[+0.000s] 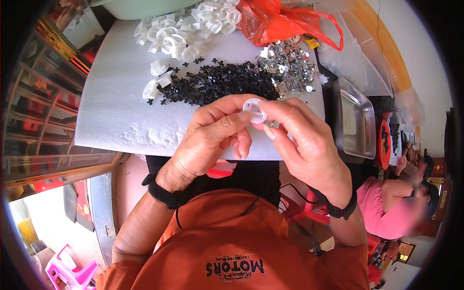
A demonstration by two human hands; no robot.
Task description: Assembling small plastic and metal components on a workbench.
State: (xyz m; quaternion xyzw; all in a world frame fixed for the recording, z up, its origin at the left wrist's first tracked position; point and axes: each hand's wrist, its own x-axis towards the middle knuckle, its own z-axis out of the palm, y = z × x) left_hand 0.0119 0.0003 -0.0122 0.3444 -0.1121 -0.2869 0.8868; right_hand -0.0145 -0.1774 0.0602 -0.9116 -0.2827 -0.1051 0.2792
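A round white plastic part [254, 110] with openings in its face is pinched between the thumb and forefinger of my left hand [212, 130]. My right hand [304, 133] has its fingers at the part's right edge, closed in toward it; whether they hold a small piece there is hidden. Just beyond my hands lies a heap of small black cross-shaped pieces [212, 82]. Small shiny metal pieces [292, 65] form a pile to its right. Several white plastic parts [179, 36] are heaped at the far left, and a few lie beside the black pieces.
Foam sheet [106, 111] covers the table. A red plastic bag [280, 21] and a pale green basin [140, 7] stand at the back. On the right is a metal tray [355, 121]. Another person in pink [386, 208] sits farther right; a pink stool [72, 270] is lower left.
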